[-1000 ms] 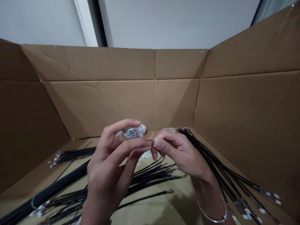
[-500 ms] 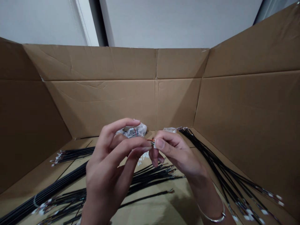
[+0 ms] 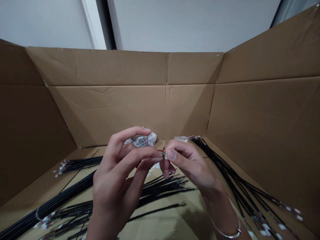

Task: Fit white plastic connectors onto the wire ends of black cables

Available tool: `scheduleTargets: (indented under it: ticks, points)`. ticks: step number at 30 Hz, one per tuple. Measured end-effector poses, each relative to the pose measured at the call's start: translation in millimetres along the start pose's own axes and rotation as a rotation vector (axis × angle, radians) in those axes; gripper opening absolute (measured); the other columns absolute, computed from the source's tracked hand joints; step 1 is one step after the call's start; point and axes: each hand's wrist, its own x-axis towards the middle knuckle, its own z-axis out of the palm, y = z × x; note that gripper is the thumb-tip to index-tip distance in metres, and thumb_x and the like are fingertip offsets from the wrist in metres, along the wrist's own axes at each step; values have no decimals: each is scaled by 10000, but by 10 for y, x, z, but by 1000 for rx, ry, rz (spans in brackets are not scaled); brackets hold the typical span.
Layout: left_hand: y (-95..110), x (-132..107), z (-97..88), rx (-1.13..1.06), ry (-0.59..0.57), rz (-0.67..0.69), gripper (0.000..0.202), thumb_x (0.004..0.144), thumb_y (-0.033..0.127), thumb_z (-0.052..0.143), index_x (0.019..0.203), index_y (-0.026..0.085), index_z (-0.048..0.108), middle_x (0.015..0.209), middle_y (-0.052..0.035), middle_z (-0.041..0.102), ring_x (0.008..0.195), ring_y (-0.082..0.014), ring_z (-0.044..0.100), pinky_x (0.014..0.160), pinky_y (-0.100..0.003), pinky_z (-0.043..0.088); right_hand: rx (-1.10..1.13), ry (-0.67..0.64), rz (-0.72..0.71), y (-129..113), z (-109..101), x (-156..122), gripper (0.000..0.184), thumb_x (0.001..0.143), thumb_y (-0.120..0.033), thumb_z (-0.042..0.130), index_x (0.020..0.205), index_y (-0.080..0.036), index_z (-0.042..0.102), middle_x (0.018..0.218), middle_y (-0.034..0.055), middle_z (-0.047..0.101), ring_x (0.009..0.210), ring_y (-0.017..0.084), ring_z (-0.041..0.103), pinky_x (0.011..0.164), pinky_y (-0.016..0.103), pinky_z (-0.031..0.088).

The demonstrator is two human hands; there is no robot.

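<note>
My left hand (image 3: 122, 176) pinches thin coloured wires (image 3: 163, 152) between thumb and fingertips, its index finger raised above them. Facing it, my right hand (image 3: 191, 163) grips a small white connector (image 3: 167, 155) between thumb and index finger. The wires run into the connector's left side, and the fingertips cover most of both. How deep each wire sits is too small to tell. Below the hands lie black cables (image 3: 170, 185) with bare coloured wire ends. Several loose white connectors (image 3: 154, 168) are scattered just behind the fingers.
Cardboard walls (image 3: 120, 106) close in the back and both sides. A tied bundle of black cables (image 3: 62, 196) lies at left, near shorter cables (image 3: 80, 165) with white ends. More cables (image 3: 232, 173) stretch along the right. Clear plastic bags (image 3: 145, 139) rest against the back wall.
Both hands stay almost in place. The white connector shows a little less between the right fingertips, and the left hand has shifted very slightly right.
</note>
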Motion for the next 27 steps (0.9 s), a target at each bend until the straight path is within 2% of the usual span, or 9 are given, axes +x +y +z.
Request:
scheduleTargets:
  ticks: [12,19,27]
  points:
    - [23,-17,4,-10,19,-14,256,985,85,626,947,318,724,1256,10,645,640,-105,610,584,-318,589,3,16,25,7,44,-7,360,1009,-514,677,795,-227,632,656,-26,624,596,133,471,615,293,413]
    - [36,-8,35,-15,18,-4,246,1000,80,621,977,309,707,1255,21,624,610,-76,566,596,-299,588,47,3,-2,25,56,-5,320,1034,-454,657,814,-222,632,670,-32,615,598,123,462,603,281,394]
    - [29,-23,27,-5,30,-33,281,989,61,608,991,321,716,1223,18,636,648,-92,605,596,-306,607,78,-3,-22,48,71,-6,299,1060,-413,631,831,-221,628,677,-36,602,603,117,464,598,273,383]
